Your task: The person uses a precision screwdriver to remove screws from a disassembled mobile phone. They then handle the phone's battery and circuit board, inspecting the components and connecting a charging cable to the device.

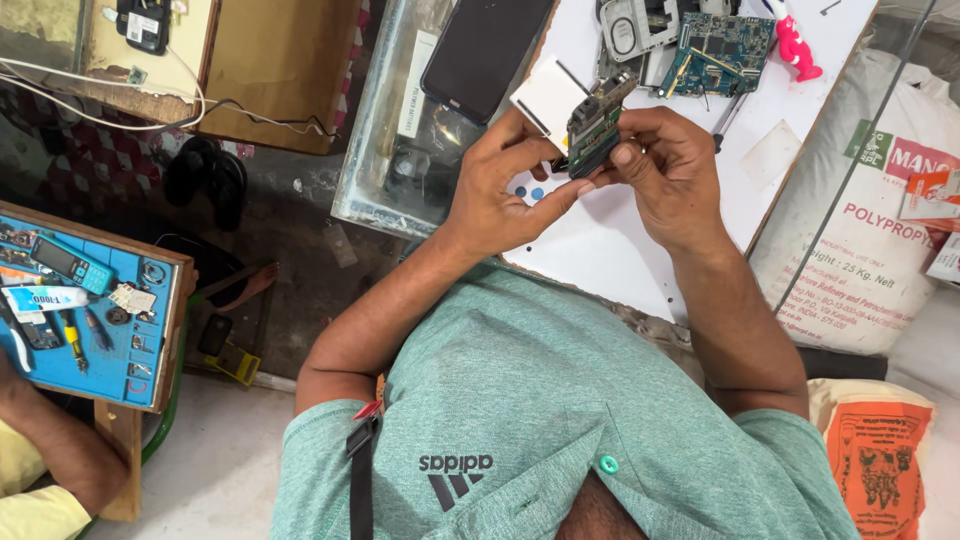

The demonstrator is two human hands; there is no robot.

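Both my hands hold a small green circuit board (593,128) upright over a white work board (610,240). My left hand (505,185) pinches its lower edge with thumb and fingers. My right hand (670,170) grips its right side, with the fingertip pressed on the board's face. A white square piece (548,92) sits just behind the circuit board. Farther back lie a blue circuit board (722,52) and a grey phone frame part (635,28).
A dark phone screen (485,50) lies on a glass panel (385,170) at left. A pink toy figure (795,45) stands at the back right. White sacks (870,200) lie to the right. Another person's arm (50,450) rests by a blue tray (100,350) of tools and a small phone at left.
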